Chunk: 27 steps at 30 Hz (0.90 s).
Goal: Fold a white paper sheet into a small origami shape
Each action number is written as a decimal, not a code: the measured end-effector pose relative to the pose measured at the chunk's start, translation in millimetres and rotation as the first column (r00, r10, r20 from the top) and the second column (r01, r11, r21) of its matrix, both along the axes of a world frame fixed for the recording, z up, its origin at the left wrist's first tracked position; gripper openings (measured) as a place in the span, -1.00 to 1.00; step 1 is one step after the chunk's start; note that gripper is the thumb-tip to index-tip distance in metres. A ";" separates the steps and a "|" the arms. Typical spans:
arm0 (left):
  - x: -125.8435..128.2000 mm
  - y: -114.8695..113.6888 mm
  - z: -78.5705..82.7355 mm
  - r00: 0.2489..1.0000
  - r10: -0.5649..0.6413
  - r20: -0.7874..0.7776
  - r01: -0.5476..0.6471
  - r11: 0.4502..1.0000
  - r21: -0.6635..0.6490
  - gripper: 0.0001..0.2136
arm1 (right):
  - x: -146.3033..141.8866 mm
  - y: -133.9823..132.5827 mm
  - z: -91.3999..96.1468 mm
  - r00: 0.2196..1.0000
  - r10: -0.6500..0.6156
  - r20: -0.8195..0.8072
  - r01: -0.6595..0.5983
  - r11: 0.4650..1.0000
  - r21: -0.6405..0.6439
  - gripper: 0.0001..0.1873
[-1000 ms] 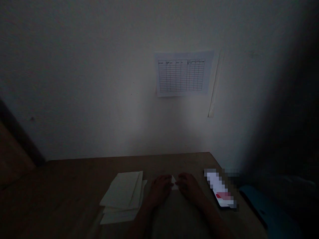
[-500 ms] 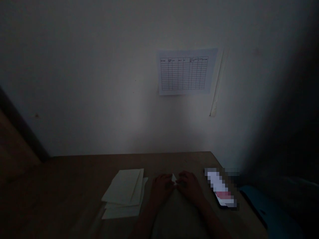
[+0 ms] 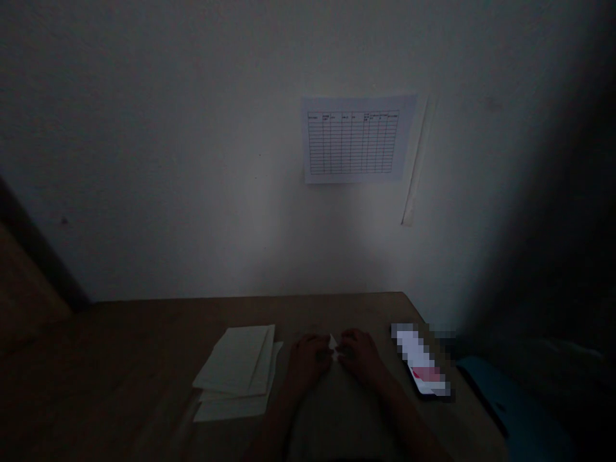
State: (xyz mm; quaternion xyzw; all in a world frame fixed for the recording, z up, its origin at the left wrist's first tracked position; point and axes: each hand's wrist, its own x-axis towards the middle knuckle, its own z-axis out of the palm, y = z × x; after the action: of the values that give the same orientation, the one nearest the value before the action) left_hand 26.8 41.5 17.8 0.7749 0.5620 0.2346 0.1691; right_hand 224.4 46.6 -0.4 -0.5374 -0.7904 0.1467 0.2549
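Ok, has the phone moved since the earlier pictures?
No: judged against the far right corner of the table, the phone hasn't visibly shifted.

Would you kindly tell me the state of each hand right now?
Left hand: closed, holding the small white paper.
Right hand: closed, holding the same paper.

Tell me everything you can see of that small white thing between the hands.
The small white piece looks like paper. Its pointed tip faces the wall; the left hand and right hand touch it from either side, covering much of it. It sits over the table. Its full shape and any creases cannot be made out.
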 end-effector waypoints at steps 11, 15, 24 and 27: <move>-7.5 1.8 -7.2 0.998 -0.057 -0.002 0.056 0.998 -0.031 -0.69 | 15.0 1.3 -1.9 0.995 0.086 -0.045 -0.087 0.996 -0.031 -0.64; -7.9 0.6 -5.1 0.998 -0.065 0.006 0.065 0.998 -0.022 -0.69 | 14.8 0.3 -3.5 0.996 0.088 -0.033 -0.089 0.996 -0.022 -0.64; -2.1 -3.5 -11.5 0.999 0.003 0.042 -0.005 0.998 0.058 -0.71 | 2.1 -5.7 -0.5 0.998 -0.041 -0.051 0.043 0.999 0.033 -0.77; 1.0 -4.2 -12.3 0.999 0.010 0.033 -0.013 0.996 0.086 -0.73 | -2.1 -6.4 1.1 0.996 -0.067 -0.064 0.070 0.997 0.039 -0.78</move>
State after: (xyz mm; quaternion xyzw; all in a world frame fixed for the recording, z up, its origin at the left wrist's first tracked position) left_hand 27.7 37.3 5.5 0.7744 0.5529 0.2721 0.1435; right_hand 222.3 40.2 0.7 -0.5539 -0.7659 0.1385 0.2956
